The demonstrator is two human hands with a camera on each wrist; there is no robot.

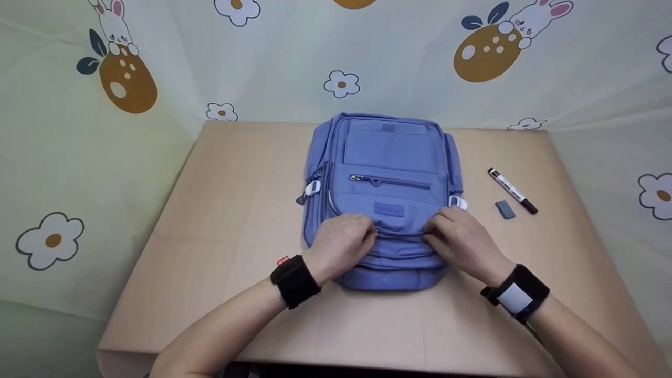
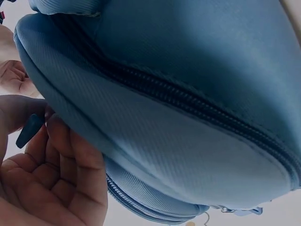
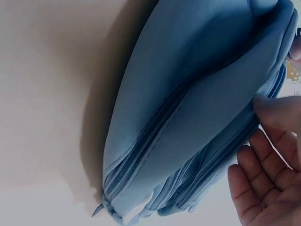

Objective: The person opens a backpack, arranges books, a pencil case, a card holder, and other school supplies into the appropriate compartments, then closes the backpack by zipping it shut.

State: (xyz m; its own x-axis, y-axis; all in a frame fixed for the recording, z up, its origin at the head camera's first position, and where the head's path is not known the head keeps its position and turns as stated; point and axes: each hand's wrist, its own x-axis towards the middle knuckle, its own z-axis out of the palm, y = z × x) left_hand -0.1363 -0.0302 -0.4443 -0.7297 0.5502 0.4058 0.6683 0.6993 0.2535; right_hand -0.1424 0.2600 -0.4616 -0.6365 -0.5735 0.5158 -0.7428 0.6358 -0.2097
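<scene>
A blue backpack (image 1: 391,149) lies on its back on the table, its bottom end toward the person. My left hand (image 1: 344,242) is at the front pocket's lower edge, pinching a zipper pull (image 2: 30,131) whose dark blue tab sticks out between thumb and forefinger. Across from it, my right hand (image 1: 467,242) pinches the same pocket's edge at the right, thumb against the fabric. Between the two hands runs the zipper line (image 1: 401,237). In the right wrist view the other fingers (image 3: 265,165) are loosely bent beside the bag.
To the right of the backpack lie a black-and-white marker (image 1: 512,190) and a small blue-grey eraser (image 1: 505,210). The brown-covered table (image 1: 236,210) stands against patterned cloth (image 1: 283,63) at the back and sides. White buckles (image 1: 313,188) sit on the bag's sides.
</scene>
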